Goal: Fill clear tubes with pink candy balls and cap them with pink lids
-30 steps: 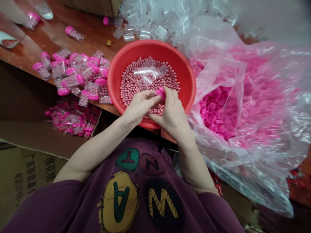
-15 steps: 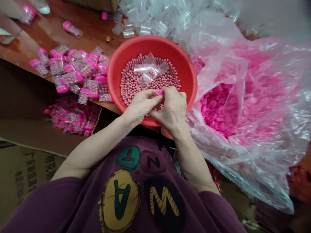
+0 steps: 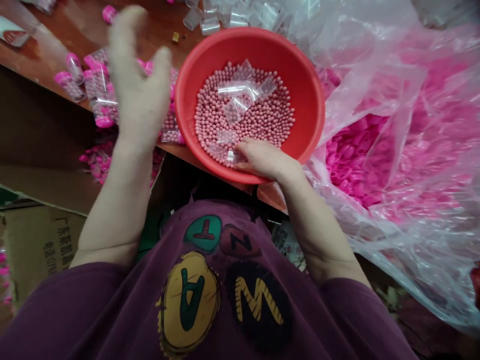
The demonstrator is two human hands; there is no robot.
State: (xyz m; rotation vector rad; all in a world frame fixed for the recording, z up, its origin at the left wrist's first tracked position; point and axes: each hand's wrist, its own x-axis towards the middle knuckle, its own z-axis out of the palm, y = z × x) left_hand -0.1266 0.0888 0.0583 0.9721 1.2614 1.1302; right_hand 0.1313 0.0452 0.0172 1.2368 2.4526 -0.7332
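My left hand (image 3: 140, 95) is raised over the pile of pink-capped bottles (image 3: 99, 82), left of the red bowl. It is blurred, but its thumb and fingers stand apart with nothing seen between them. Inside the red bowl (image 3: 313, 100), my right hand (image 3: 262, 159) is low at the near side, its fingers closed around the end of a clear plastic bottle (image 3: 231, 156) among pink beads (image 3: 210, 112). More clear bottles (image 3: 238, 107) lie on the beads in the middle of the bowl.
An open plastic bag of pink caps (image 3: 354, 160) spreads along the right. Clear empty bottles (image 3: 240, 15) are heaped behind the bowl. Below the table edge at left, a cardboard box (image 3: 41, 175) holds more pink-capped bottles. A tiny yellow cube (image 3: 175, 37) lies on the table.
My hands were together over the bowl with a pink cap between them. The left has swung up and left and opened; the right has gone down into the beads. The view has shifted slightly.
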